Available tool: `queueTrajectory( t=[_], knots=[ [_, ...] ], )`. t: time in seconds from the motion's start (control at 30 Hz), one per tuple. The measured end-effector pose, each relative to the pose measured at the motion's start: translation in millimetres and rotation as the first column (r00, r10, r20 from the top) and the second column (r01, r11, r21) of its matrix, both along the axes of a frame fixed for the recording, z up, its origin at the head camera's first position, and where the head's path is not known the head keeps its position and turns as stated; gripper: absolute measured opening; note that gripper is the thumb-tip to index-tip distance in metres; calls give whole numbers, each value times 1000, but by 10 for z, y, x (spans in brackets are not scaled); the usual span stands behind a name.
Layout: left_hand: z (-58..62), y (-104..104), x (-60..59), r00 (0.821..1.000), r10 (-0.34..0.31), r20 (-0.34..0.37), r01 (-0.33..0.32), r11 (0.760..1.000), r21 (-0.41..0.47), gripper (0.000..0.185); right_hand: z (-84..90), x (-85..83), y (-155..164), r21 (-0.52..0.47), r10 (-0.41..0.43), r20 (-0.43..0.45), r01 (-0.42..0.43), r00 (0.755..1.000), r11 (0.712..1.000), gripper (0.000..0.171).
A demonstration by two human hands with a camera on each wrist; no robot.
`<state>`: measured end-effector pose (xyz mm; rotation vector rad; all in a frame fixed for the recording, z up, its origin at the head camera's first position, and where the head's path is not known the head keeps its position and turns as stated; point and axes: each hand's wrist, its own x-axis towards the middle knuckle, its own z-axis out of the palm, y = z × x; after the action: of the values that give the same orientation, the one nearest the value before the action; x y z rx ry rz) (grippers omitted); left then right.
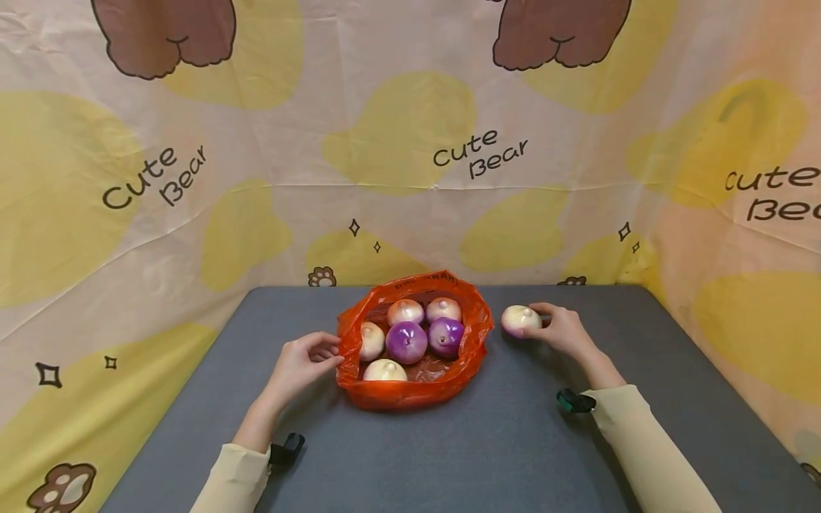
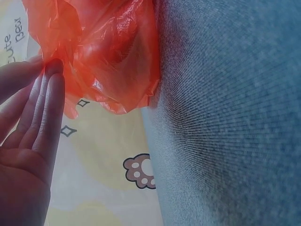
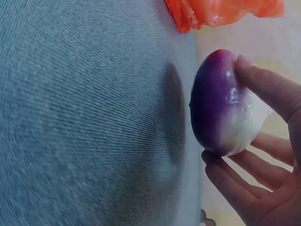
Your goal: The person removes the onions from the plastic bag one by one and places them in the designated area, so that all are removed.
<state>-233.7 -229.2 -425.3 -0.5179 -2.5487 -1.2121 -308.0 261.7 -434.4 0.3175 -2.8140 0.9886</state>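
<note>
An orange-red plastic bag (image 1: 410,395) stands on the table with its mouth spread wide. Inside lie several shiny round turnips, some showing a purple side (image 1: 406,343) and others a white one with a small nub. My left hand (image 1: 304,367) is at the bag's left rim, thumb and fingertips pinching the thin plastic (image 2: 59,42). To the right of the bag, my right hand (image 1: 564,331) grips one white-and-purple turnip (image 3: 221,106) between thumb and fingers. Its purple underside faces the tabletop, with a dark shadow on the cloth close below.
Grey fabric covers the table (image 1: 449,463), whose far edge runs close behind the bag. A printed curtain (image 1: 398,142) with bear figures and lettering hangs at the back and both sides. Each wrist wears a dark strap (image 1: 575,401).
</note>
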Motion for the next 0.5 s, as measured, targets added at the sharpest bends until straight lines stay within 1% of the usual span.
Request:
queueTrajectory(
  t=[0.2,0.5],
  knots=[
    [-13,-2,-16,1000,-3,5,3,1000,-2,24,-32,1,-39,-5,5,11,-5,1000,1000,68],
    [9,-2,-1,1000,3,22,-3,1000,4,24,-37,6,-56,0,19,19,-19,1000,1000,69]
  ],
)
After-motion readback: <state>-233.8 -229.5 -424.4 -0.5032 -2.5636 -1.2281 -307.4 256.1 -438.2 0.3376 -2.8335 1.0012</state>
